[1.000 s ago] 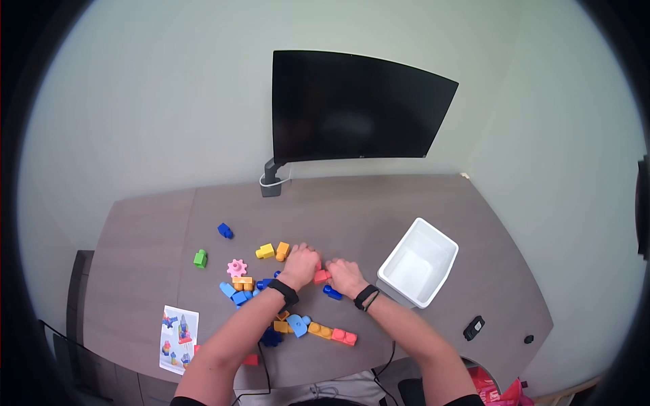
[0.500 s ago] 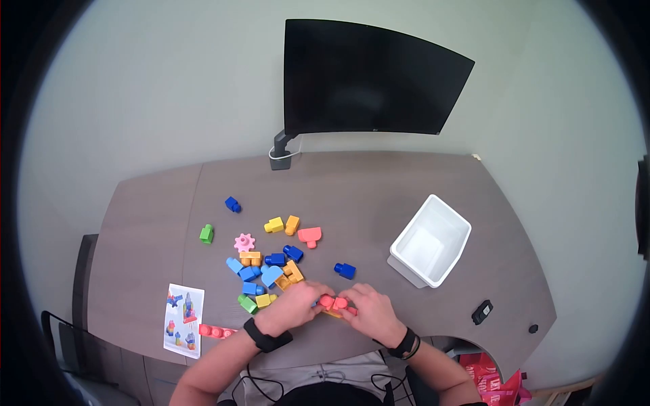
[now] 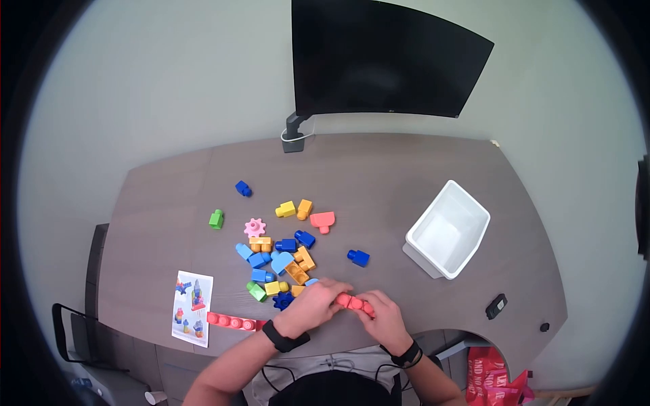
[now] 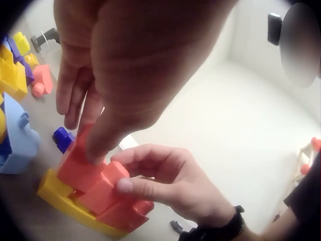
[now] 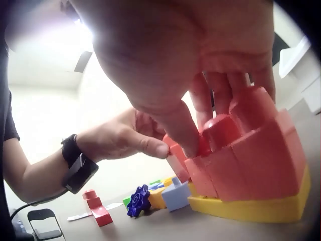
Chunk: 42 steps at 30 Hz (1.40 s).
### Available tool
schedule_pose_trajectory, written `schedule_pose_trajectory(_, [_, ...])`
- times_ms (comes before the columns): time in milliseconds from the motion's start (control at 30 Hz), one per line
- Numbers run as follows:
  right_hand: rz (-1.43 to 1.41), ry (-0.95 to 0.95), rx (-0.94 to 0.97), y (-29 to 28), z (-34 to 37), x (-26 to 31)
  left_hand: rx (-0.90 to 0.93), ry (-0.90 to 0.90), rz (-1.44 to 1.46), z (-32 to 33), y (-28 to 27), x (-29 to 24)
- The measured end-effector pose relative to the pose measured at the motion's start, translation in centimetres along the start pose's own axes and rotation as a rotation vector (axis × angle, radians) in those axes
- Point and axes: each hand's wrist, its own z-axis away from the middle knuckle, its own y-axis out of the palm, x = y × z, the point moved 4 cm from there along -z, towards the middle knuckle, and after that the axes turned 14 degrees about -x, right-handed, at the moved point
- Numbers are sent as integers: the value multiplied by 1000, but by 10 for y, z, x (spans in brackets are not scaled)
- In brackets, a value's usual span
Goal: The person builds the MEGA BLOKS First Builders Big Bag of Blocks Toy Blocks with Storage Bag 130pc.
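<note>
Head view: light is soft and even over the walls (image 3: 169, 88) and desk (image 3: 379, 169), while the screen (image 3: 386, 61) reads nearly black; wide-angle distortion bows the desk's edges, and a black, rounded border closes in at the sides. Left wrist view: corners darken, the wall is pale and washed out, and the near left hand (image 4: 123, 65) appears dim against it, its outline soft. Right wrist view: strong glare enters at upper left, bleaching the surroundings; the near right hand (image 5: 200, 60) is shaded, and a small highlight glints on the red bricks (image 5: 261, 160).
</note>
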Motion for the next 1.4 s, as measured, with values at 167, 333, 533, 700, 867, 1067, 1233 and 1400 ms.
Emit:
schedule_pose_trajectory(167, [-95,-8,-12,3,4,-3,-21,-39,-46,11,23,11])
schedule_pose_trajectory(333, [-127,-33,105,7,-3,-8,-49,-65,-64,18,22,13])
schedule_pose_trajectory(533, [-1,-232,294,11,0,11,-5,-78,-243,55,8,-5])
schedule_pose_trajectory(700, [-118,-215,355,31,15,25,-62,-157,-236,95,-7,-4])
schedule_pose_trajectory(867, [-174,-224,383,47,18,33,-98,-270,-234,114,-20,1])
schedule_pose_trajectory(1067, [-7,-282,306,49,19,47,-244,-183,-367,124,-48,-24])
schedule_pose_trajectory(1233, [8,-253,241,43,24,33,-362,-263,-259,135,-82,-24])
schedule_pose_trajectory(1400, [92,-248,241,39,14,32,-419,-273,-296,101,-97,-2])
